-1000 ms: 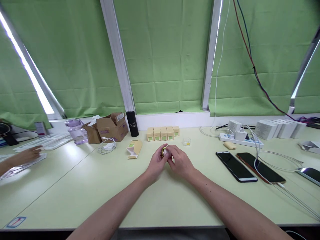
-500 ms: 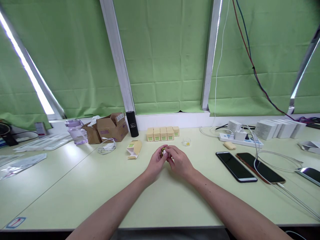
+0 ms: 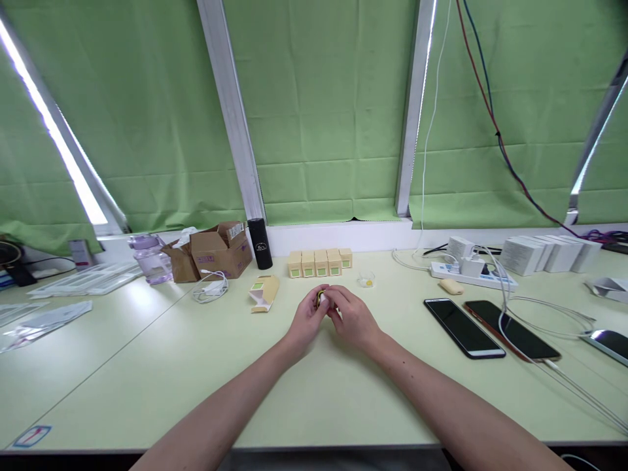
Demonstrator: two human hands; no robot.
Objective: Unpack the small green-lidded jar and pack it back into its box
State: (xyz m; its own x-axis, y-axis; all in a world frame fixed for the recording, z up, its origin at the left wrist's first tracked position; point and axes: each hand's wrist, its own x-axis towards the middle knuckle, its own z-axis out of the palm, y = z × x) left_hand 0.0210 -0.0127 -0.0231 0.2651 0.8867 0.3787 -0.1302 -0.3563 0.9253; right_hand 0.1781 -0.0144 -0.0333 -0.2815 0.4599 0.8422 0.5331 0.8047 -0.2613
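My left hand [image 3: 305, 322] and my right hand [image 3: 354, 315] meet over the middle of the table [image 3: 338, 386]. Between their fingertips is a small dark, yellow and white object [image 3: 321, 299], mostly covered by the fingers; its kind cannot be made out. My left fingers curl around it from the left, while the right thumb and fingers pinch at it from the right. Just beyond the hands stands a row of small cream boxes [image 3: 321, 265] with green labels. An opened box [image 3: 265, 292] of similar colour lies left of them. A small clear round container [image 3: 366, 280] with something yellow in it sits to the right.
On the left are a cardboard box [image 3: 220, 252], a black cylinder [image 3: 260, 243], a purple bottle [image 3: 151, 260] and a white cable [image 3: 210, 288]. Phones [image 3: 464, 327] with cables lie at right, before a power strip [image 3: 481, 276] and several white boxes [image 3: 523, 255].
Both hands keep almost the same position around the small object. Nothing on the table has visibly moved.
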